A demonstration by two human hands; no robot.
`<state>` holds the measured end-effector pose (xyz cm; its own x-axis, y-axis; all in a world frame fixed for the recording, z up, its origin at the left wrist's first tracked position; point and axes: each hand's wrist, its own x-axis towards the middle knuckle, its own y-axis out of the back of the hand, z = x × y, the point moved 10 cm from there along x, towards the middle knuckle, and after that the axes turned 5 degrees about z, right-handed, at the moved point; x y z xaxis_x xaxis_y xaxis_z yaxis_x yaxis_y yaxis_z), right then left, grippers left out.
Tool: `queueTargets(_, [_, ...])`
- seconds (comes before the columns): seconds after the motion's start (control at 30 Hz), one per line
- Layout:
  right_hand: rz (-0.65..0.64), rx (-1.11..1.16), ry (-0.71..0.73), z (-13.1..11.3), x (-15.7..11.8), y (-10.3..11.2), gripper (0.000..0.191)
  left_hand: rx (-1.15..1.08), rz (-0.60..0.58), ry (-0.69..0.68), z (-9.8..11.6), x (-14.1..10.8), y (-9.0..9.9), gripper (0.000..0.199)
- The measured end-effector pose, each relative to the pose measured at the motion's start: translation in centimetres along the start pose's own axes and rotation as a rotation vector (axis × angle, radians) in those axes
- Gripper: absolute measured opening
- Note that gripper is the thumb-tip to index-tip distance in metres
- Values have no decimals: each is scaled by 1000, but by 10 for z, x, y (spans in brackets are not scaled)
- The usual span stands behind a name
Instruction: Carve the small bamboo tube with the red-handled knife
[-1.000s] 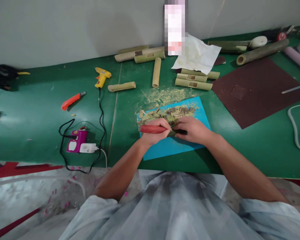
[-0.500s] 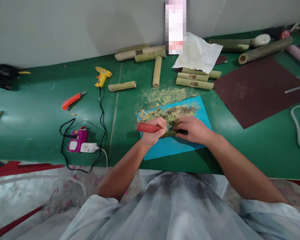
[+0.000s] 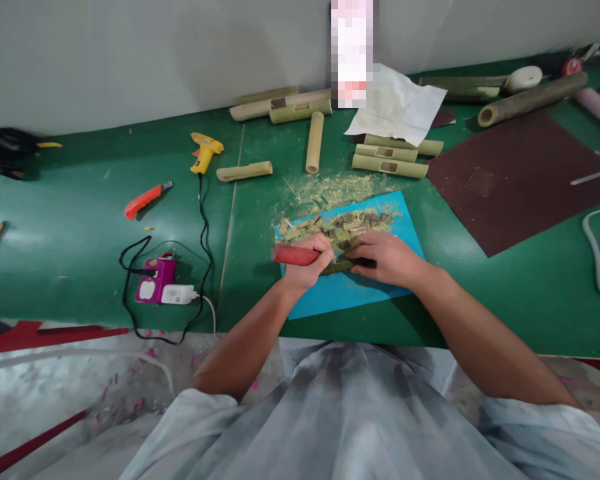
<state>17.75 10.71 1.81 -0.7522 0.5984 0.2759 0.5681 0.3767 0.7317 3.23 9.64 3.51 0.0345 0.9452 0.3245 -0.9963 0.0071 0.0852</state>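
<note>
My left hand (image 3: 310, 260) is closed around the red handle of a carving tool (image 3: 294, 255); its small metal tip is mostly hidden by my fingers, so the blade's shape cannot be made out. The tip end meets a dark green bamboo piece (image 3: 339, 267) that lies across a blue sheet (image 3: 325, 301). My right hand (image 3: 387, 257) grips the right end of this bamboo, fingers over its top, covering much of it. Just beyond both hands, bamboo chips (image 3: 347, 223) and pale shavings (image 3: 325, 190) are scattered over the sheet's far part and the table.
Several cut bamboo tubes (image 3: 390, 166) lie toward the wall, near a white paper (image 3: 400, 103). At left are a yellow glue gun (image 3: 206, 153), an orange utility knife (image 3: 145, 201) and a purple power adapter box (image 3: 155, 281) with cords. A brown sheet (image 3: 525, 180) lies right.
</note>
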Motion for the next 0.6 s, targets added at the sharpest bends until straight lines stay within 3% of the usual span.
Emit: queueTargets(0.6, [-9, 22, 9, -1, 1, 1, 21, 16, 96, 69, -6, -1, 5, 36])
